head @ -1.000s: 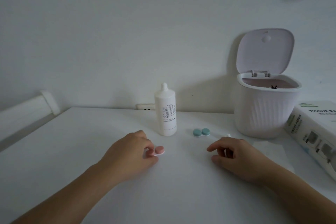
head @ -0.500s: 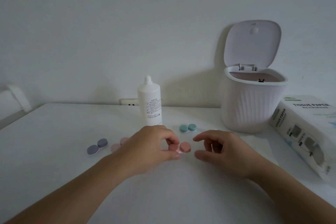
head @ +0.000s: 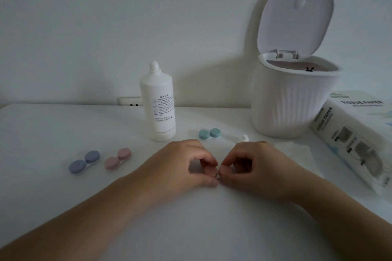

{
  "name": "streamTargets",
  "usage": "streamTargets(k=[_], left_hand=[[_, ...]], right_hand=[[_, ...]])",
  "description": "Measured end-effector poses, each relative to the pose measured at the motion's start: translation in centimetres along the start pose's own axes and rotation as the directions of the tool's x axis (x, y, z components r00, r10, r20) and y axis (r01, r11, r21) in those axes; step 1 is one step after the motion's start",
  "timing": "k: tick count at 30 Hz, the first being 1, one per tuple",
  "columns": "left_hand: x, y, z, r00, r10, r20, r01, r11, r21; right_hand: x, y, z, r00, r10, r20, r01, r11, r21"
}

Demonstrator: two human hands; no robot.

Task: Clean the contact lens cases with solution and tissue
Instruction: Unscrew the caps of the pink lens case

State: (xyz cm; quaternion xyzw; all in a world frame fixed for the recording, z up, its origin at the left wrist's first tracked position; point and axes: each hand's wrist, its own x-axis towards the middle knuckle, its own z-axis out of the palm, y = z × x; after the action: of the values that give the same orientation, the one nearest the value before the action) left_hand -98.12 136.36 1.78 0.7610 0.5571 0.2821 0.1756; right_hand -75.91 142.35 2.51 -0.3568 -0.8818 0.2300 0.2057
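Home setting, likely bedroom desk — white table (head: 63, 207) against plain wall, mini lidded bin (head: 292, 99), tissue pack (head: 356, 133).

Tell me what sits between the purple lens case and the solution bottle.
In the head view, a pink lens case lies between the purple lens case and the solution bottle, beside the purple one.

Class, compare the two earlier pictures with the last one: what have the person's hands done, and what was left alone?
The left hand slid the pink lens case rightward to the middle. The right hand closed in; both hands now pinch it, mostly hiding it. The solution bottle, teal case, bin and tissue pack stayed put.
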Motion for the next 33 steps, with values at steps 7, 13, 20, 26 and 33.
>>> streamTargets(k=[7,13,20,26,33], left_hand=[[-0.65,-0.11,0.21,0.997,-0.049,-0.055,0.047,0.998,-0.047],[-0.48,0.16,0.04,0.996,-0.076,-0.046,0.074,0.997,-0.036],[-0.37,0.26,0.11,0.999,-0.043,0.024,0.042,0.996,0.074],[-0.16,0.1,0.17,0.998,-0.028,0.062,0.02,0.993,0.118],[-0.19,-0.4,-0.02,1.0,0.003,0.027,-0.005,0.999,0.047]], right_hand=[[0.11,-0.29,0.16,1.0,0.015,-0.011,-0.015,1.0,-0.013],[0.07,-0.14,0.33,0.996,0.084,-0.027,-0.083,0.996,0.035],[0.13,-0.72,0.3,1.0,0.01,0.002,-0.01,1.0,-0.024],[-0.12,-0.82,0.02,0.997,-0.058,0.055,0.06,0.998,-0.023],[-0.25,-0.61,0.05,0.996,-0.085,0.021,0.086,0.995,-0.049]])
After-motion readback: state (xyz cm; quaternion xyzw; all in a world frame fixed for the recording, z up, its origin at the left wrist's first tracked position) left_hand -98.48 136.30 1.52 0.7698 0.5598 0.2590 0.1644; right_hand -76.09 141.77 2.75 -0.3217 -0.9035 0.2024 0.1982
